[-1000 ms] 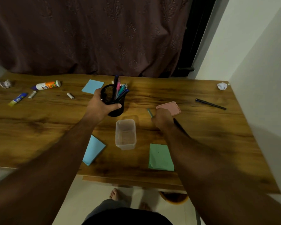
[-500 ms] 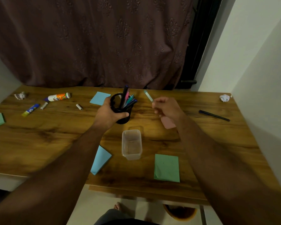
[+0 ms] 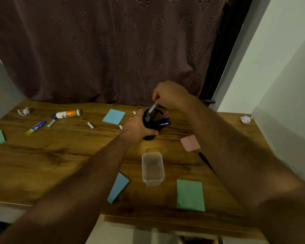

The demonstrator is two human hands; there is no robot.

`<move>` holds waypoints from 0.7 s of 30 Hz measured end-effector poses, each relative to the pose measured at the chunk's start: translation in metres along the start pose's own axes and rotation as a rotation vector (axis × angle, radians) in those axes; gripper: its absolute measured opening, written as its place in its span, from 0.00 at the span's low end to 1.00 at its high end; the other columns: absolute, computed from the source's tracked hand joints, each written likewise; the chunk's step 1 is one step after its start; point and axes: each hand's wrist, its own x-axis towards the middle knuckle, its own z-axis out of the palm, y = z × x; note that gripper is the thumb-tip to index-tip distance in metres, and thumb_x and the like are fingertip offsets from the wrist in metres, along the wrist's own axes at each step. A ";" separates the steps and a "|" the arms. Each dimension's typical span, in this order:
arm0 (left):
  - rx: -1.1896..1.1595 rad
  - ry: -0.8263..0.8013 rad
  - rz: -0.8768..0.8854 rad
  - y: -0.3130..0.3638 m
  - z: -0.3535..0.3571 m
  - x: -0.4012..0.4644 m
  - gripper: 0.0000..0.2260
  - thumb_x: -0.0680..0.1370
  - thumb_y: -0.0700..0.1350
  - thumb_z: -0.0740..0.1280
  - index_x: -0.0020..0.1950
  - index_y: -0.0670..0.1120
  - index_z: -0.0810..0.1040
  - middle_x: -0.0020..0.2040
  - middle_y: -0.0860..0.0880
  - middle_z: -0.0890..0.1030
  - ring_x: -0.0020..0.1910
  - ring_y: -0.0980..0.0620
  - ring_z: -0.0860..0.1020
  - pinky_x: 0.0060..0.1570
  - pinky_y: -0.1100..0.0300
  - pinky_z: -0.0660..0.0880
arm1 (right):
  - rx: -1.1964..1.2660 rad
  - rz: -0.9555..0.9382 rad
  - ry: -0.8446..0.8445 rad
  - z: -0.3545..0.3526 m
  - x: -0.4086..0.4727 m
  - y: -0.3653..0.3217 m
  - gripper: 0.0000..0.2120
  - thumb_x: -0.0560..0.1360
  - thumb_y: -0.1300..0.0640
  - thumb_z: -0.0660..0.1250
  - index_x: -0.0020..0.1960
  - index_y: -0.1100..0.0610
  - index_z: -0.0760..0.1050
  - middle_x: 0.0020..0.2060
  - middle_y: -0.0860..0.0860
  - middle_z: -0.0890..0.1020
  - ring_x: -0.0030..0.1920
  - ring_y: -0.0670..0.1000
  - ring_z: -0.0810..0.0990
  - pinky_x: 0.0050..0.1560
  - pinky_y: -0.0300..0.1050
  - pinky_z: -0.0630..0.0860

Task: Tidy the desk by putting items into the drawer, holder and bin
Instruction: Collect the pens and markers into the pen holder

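nearest the desk's (image 3: 42,164) front edge lie a green pad (image 3: 190,195) and clear tub (image 3: 152,169). farther back, left hand (image 3: 137,126) grips the black mesh holder (image 3: 151,120), tilted; above its rim, right hand (image 3: 172,95) pinches a teal pen (image 3: 152,108).

A single wide-angle camera on my head is looking forward and down, close over the wooden counter (image 3: 42,155), facing a curtain (image 3: 113,50) behind it.
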 end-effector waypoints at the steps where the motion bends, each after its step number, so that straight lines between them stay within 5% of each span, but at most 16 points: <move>1: 0.003 -0.013 0.005 -0.003 -0.002 0.002 0.41 0.64 0.51 0.80 0.72 0.51 0.65 0.63 0.50 0.77 0.62 0.49 0.75 0.52 0.61 0.68 | -0.055 0.002 -0.023 0.002 0.005 -0.006 0.08 0.72 0.60 0.69 0.49 0.51 0.84 0.50 0.50 0.84 0.51 0.52 0.81 0.49 0.46 0.78; 5: -0.013 -0.038 -0.007 -0.013 -0.008 0.007 0.41 0.63 0.52 0.80 0.72 0.50 0.65 0.64 0.50 0.77 0.62 0.49 0.75 0.53 0.60 0.71 | -0.162 0.020 -0.082 0.017 0.016 -0.019 0.04 0.71 0.60 0.71 0.45 0.53 0.80 0.47 0.50 0.81 0.48 0.51 0.79 0.41 0.44 0.72; 13: -0.016 -0.093 -0.015 -0.016 0.004 0.013 0.42 0.62 0.55 0.80 0.71 0.50 0.65 0.64 0.49 0.77 0.62 0.48 0.76 0.55 0.55 0.75 | -0.160 0.080 -0.075 0.058 0.000 -0.011 0.06 0.73 0.59 0.66 0.48 0.54 0.81 0.46 0.53 0.82 0.48 0.54 0.79 0.47 0.48 0.77; 21: -0.085 -0.116 0.041 0.010 0.034 0.011 0.39 0.62 0.53 0.79 0.69 0.50 0.67 0.61 0.50 0.78 0.59 0.49 0.77 0.55 0.54 0.76 | -0.267 0.094 -0.063 0.064 -0.027 0.020 0.06 0.73 0.57 0.66 0.46 0.54 0.82 0.43 0.53 0.82 0.45 0.55 0.79 0.38 0.44 0.69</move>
